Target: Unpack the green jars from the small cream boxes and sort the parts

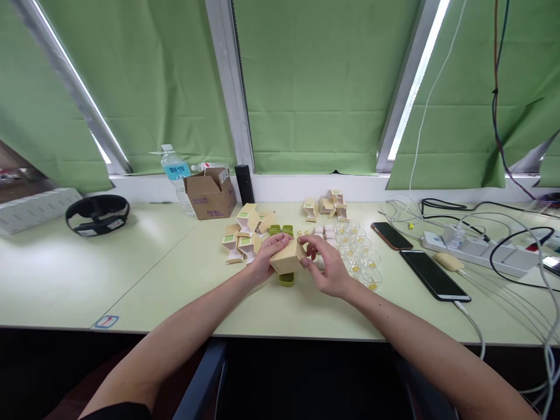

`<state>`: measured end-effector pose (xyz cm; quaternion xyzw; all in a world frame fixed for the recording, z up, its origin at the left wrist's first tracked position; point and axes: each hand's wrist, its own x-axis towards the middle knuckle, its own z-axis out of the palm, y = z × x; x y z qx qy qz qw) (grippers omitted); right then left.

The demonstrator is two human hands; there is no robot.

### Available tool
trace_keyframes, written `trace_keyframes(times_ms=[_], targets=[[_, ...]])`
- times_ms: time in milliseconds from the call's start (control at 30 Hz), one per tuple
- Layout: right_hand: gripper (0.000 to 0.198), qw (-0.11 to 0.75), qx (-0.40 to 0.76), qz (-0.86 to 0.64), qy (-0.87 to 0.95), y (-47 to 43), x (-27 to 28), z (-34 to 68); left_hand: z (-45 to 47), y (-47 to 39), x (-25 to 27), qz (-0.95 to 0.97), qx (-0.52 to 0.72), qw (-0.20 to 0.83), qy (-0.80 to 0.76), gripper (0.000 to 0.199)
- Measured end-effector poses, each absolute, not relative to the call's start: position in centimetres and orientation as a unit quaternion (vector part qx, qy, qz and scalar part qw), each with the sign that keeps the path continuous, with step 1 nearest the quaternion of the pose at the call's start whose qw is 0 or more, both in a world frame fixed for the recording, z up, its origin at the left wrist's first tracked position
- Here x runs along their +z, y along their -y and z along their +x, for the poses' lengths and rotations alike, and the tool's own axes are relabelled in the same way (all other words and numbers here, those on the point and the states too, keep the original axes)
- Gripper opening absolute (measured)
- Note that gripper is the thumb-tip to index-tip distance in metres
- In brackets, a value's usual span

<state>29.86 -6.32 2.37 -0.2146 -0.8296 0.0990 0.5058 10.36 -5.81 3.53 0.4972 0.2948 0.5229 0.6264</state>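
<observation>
A small tan cardboard box [286, 259] is held up over the table between my two hands. My left hand [266, 256] wraps round its left side, thumb on top. My right hand [326, 268] is at the box's right end, fingers curled against its edge. Beneath the box, green square containers [286, 280] stand partly hidden. Several open tan boxes [247, 220] lie to the left of my hands, and more small boxes [326, 205] lie behind. Right of the hands are pale pink pieces [328, 231] and clear plastic cups [359, 251] with yellow bits in them.
At the back left stand a water bottle [175, 169], a brown carton [210, 195] and a black cylinder [244, 184]. A black headset strap [97, 214] lies far left. Two phones [435, 275], a power bank-like tan block [448, 261] and a power strip [481, 252] with cables occupy the right.
</observation>
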Motion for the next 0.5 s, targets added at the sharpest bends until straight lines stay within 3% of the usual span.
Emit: trace_keyframes(times_ms=[300, 500], targets=[[0.066, 0.454, 0.02, -0.236, 0.859, 6.7, 1.9, 29.9, 10.2, 5.5, 3.2, 0.526, 0.529, 0.576, -0.335, 0.044], [0.071, 0.483, -0.003, -0.217, 0.848, 6.2, 0.9, 29.4, 10.1, 5.1, 2.9, 0.541, 0.518, 0.565, -0.347, 0.047]])
